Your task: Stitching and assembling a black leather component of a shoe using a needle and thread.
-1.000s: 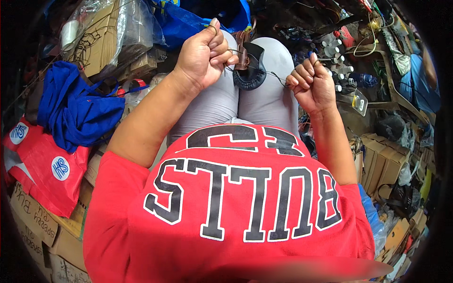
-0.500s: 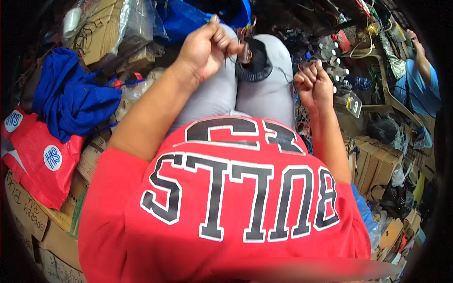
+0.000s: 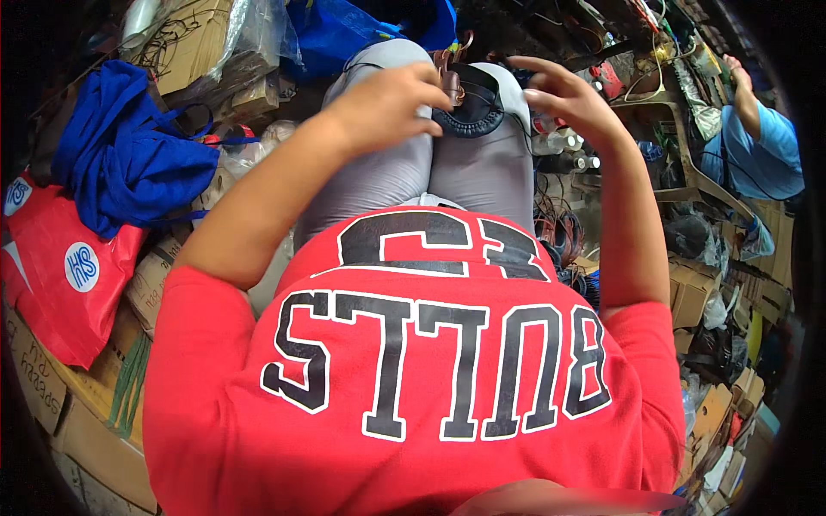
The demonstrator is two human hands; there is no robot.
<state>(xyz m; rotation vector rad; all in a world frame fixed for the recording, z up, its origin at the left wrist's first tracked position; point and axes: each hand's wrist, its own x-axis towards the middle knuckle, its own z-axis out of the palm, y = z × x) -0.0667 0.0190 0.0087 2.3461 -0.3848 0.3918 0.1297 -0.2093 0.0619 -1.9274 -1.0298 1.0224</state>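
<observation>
Between my knees sits a black shoe-like piece [image 3: 476,123] with a ridged, stitched-looking rim. A brownish, worn-looking part [image 3: 452,86] shows against its left side. My left hand [image 3: 391,105] is at the left of the black piece, fingers curved and apart, their tips close to its edge. Over my right knee, my right hand [image 3: 561,96] has its fingers spread, with nothing visible in them. A thin dark thread [image 3: 523,127] hangs at the right of the piece. Whether either hand touches the thread I cannot tell.
A blue cloth bag [image 3: 129,155] and a red plastic bag [image 3: 69,284] lie on boxes at the left. Several clear bottles [image 3: 564,142] stand right of my knee. Beyond a brown chair frame [image 3: 688,155] sits another person in light blue [image 3: 757,155]. Cardboard [image 3: 693,288] is piled at the right.
Both hands, closed and pulled apart half a second ago, have loosened. The left has come down beside the black piece; the right has moved up and opened. The black piece has tilted slightly.
</observation>
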